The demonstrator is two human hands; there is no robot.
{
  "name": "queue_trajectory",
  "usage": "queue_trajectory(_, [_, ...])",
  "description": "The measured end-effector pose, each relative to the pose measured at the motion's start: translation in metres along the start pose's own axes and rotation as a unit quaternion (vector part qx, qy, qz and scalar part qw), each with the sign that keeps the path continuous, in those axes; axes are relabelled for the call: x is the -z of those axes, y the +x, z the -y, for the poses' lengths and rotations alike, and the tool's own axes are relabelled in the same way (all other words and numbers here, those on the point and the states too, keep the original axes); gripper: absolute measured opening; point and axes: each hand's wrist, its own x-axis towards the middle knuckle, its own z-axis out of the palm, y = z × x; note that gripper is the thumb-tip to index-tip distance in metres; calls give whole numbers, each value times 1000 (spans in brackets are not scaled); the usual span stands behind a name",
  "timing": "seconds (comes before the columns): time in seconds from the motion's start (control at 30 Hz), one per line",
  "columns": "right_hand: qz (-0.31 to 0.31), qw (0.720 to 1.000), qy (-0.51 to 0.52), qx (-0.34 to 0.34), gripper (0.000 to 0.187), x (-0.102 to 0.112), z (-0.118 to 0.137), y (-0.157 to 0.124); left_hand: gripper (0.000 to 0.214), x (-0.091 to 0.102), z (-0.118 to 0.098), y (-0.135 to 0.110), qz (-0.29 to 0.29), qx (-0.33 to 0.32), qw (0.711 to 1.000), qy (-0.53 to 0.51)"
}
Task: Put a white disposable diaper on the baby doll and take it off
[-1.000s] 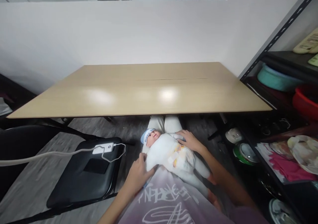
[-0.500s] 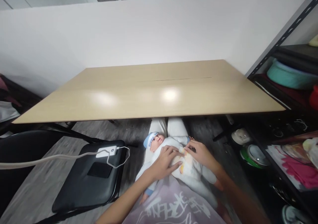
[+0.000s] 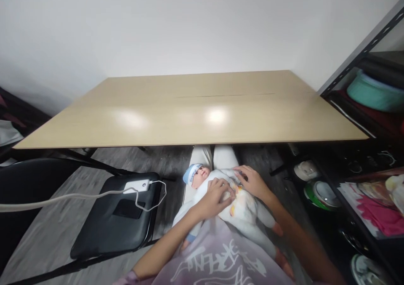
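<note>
A baby doll [image 3: 202, 182] in white clothes and a blue-and-white cap [image 3: 192, 173] lies face up across my lap, its head to the left. Round its hips is a white diaper [image 3: 244, 205] with yellow and orange marks. My left hand [image 3: 216, 198] rests on the doll's belly at the diaper's waist edge, its fingers bent but apart. On the doll's far side, my right hand [image 3: 252, 183] touches the clothing above the diaper, thumb apart from the fingers. Neither hand visibly grips anything, though the fingertips are partly blurred.
A wooden table [image 3: 189, 116] stands in front, its near edge above my knees. To the left, a black chair [image 3: 107, 230] bears a white power bank [image 3: 136, 186] with cables and a dark phone [image 3: 128, 209]. Shelves at the right hold a teal basin [image 3: 375, 91] and a pink cloth [image 3: 377, 215].
My right hand has moved off the diaper's waist edge, up toward the doll's chest and far arm. My left hand stays on the belly with fingers more bent. The view has tilted down slightly.
</note>
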Motion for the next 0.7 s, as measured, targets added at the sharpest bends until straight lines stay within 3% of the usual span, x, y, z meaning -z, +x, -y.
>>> queue_trajectory(0.17, [146, 986, 41, 70, 33, 2, 52, -10, 21, 32, -10, -17, 66, -66, 994, -60])
queue_trajectory(0.3, [163, 985, 26, 51, 26, 13, 66, -18, 20, 55, -11, -39, 148, -63, 983, -85])
queue_trajectory(0.4, [193, 981, 31, 2, 32, 38, 66, -32, 23, 55, -10, -41, 139, -60, 987, -62])
queue_trajectory(0.5, [257, 958, 77, -98, 42, 67, 60, -54, 27, 38, -9, -12, 84, -77, 993, -8])
queue_trajectory(0.57, [298, 935, 106, -162, 47, 80, 54, -68, 36, 15, -11, 24, 90, -96, 989, 71])
queue_trajectory(0.63, [325, 920, 100, -193, 47, 81, 47, -80, 50, -15, -15, 68, 181, -109, 963, 165])
queue_trajectory(0.7, [325, 925, 46, -193, 43, 71, 37, -90, 61, -47, -20, 110, 310, -92, 920, 222])
